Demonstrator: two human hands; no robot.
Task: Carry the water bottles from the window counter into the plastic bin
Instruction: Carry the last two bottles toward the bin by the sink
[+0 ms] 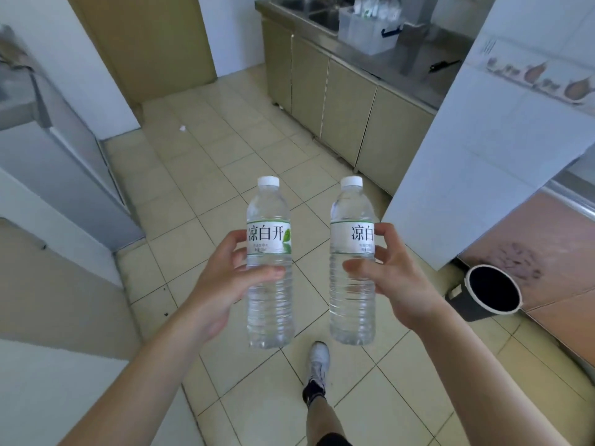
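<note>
- Two hands up front, each gripping one bottle upright: left hand (pixel 222 284) wraps left water bottle (pixel 269 262), right hand (pixel 391 278) wraps right water bottle (pixel 352 259).
- Both bottles clear, white caps, white labels, side by side but apart, held over tiled floor (pixel 206 162).
- Shoe (pixel 318 362) below the bottles (one leg visible).
- Dark bucket (pixel 489 292) on the floor at right.
- Plastic bin (pixel 367 35) far ahead on the steel tabletop (pixel 428 85), beside the sink (pixel 318 12); bottles already inside (blurred).
</note>
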